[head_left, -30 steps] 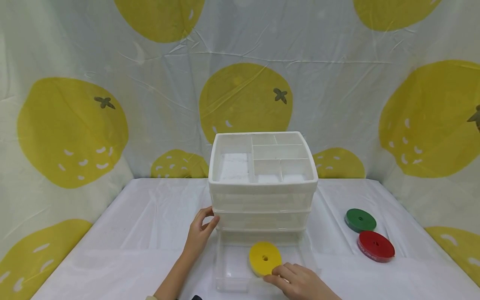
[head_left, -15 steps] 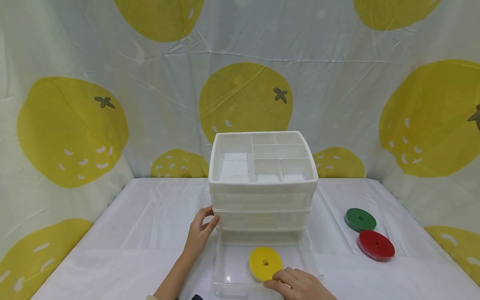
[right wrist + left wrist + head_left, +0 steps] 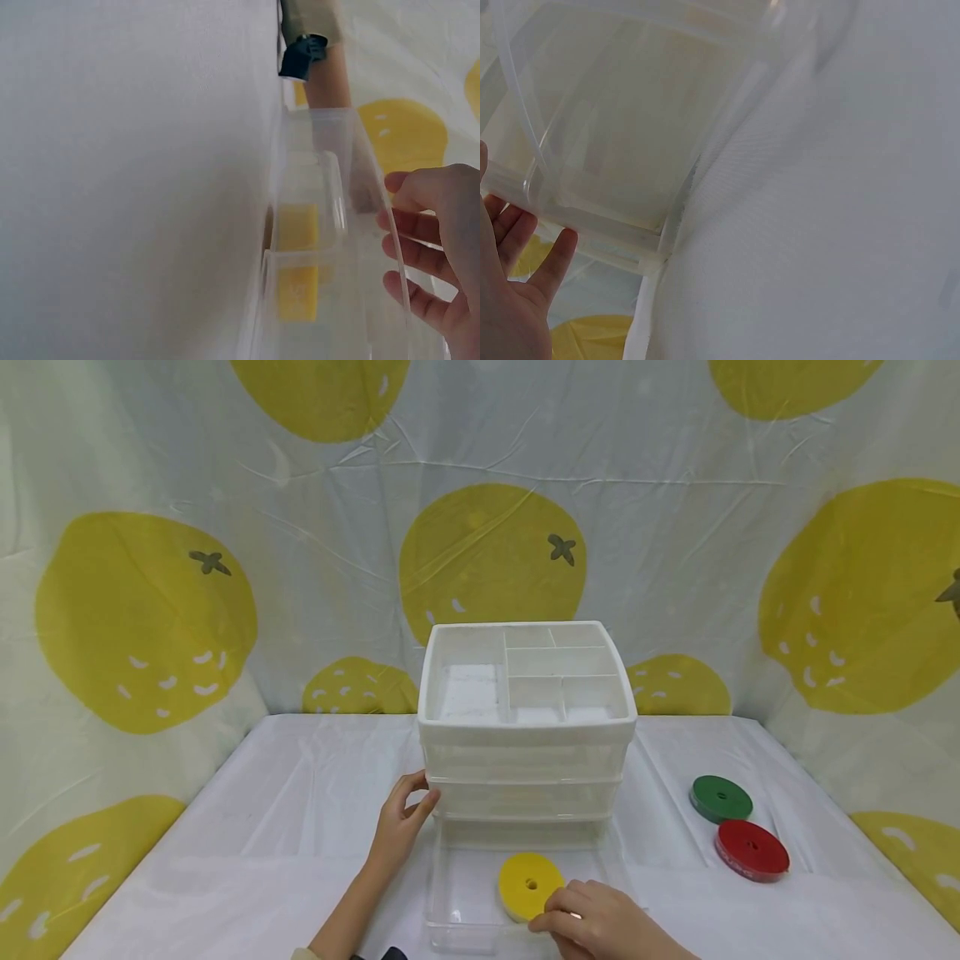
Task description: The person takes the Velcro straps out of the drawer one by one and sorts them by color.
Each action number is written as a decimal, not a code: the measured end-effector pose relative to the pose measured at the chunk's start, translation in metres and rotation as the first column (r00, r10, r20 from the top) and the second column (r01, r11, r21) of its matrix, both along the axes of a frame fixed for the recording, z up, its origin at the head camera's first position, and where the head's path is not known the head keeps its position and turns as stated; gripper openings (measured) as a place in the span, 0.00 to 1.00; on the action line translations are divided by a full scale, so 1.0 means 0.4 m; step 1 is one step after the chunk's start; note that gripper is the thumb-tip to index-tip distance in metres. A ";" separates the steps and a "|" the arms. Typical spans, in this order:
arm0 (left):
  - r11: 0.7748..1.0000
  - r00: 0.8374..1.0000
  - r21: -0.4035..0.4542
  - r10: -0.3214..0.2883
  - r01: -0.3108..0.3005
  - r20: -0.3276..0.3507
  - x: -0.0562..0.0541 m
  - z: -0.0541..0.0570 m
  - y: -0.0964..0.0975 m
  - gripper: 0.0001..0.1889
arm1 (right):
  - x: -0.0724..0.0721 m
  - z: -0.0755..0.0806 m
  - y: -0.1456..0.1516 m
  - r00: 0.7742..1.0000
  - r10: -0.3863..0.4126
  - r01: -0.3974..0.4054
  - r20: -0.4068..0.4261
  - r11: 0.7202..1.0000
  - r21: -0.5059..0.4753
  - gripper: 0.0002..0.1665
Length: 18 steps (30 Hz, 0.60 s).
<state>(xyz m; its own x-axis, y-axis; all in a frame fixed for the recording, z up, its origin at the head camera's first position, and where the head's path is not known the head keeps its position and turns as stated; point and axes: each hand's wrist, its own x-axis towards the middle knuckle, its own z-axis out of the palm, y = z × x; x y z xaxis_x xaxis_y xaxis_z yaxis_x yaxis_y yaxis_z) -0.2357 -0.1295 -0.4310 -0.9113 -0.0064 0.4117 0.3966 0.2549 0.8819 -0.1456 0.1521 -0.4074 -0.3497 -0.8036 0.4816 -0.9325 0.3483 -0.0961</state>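
A white plastic drawer unit (image 3: 525,756) stands mid-table, its clear bottom drawer (image 3: 465,893) pulled out. Flat inside that drawer lies a yellow roll (image 3: 516,878) with a small central hole; its edge shows through the clear plastic in the right wrist view. My left hand (image 3: 401,820) rests against the unit's left side, fingers spread at the frame edge in the left wrist view. My right hand (image 3: 592,917) is at the drawer's front rim, fingers bent over it; the thumb's exact contact is partly hidden.
To the right on the white-covered table (image 3: 322,760) lie a green roll (image 3: 708,795) and a red roll (image 3: 753,850), nearly touching. The unit's top tray (image 3: 468,689) has several compartments. Behind hangs a white curtain (image 3: 322,560) with yellow fruit prints.
The bottom drawer has come out a little toward me, carrying the yellow roll, mostly in the first half second. My right hand has shifted slightly at the rim; the left stays put.
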 end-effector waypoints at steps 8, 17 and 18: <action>1.000 1.000 -0.004 0.009 -0.009 -0.014 -0.002 -0.001 0.001 0.16 | -0.016 0.021 0.006 0.993 -0.113 0.114 0.028 0.993 -0.024 0.21; 1.000 1.000 0.003 -0.001 0.001 0.001 0.007 0.011 0.004 0.16 | -0.037 0.021 0.002 0.977 -0.210 0.211 -0.024 0.975 0.065 0.20; 1.000 1.000 0.006 -0.002 0.002 -0.003 0.001 0.002 0.002 0.16 | -0.041 0.021 0.002 0.977 -0.210 0.212 -0.029 0.975 0.072 0.20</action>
<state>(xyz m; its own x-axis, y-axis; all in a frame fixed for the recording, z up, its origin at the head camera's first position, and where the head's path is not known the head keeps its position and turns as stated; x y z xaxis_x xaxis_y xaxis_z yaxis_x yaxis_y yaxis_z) -0.2353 -0.1287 -0.4300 -0.9101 -0.0069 0.4143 0.3998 0.2487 0.8822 -0.1620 0.1528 -0.3991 -0.5057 -0.7464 0.4326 -0.8388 0.5426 -0.0442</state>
